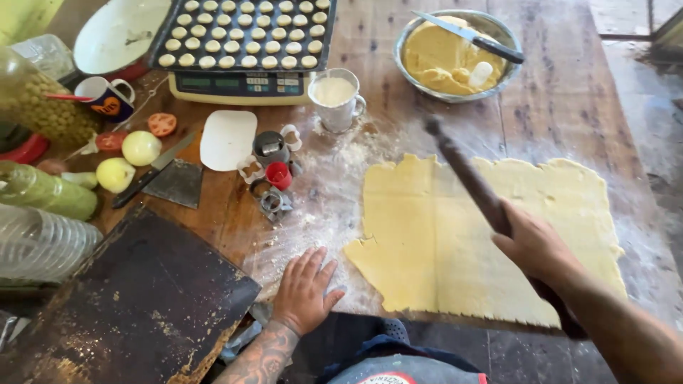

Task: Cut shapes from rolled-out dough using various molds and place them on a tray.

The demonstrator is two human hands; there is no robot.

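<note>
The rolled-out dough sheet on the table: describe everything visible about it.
The pale yellow rolled-out dough sheet lies flat on the floured wooden table, roughly rectangular, with ragged, uneven edges and a small tear at its lower left corner. Its surface looks smooth and soft, with faint creases. A dark wooden rolling pin, gripped by the right hand, crosses it diagonally; whether the pin touches the dough is unclear. The left hand rests flat on the flour just left of the sheet, not touching it.

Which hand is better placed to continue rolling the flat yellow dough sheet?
Right. The right hand grips the dark wooden rolling pin over the flat yellow dough sheet; the left hand lies flat on the floured wooden table beside it.
</note>
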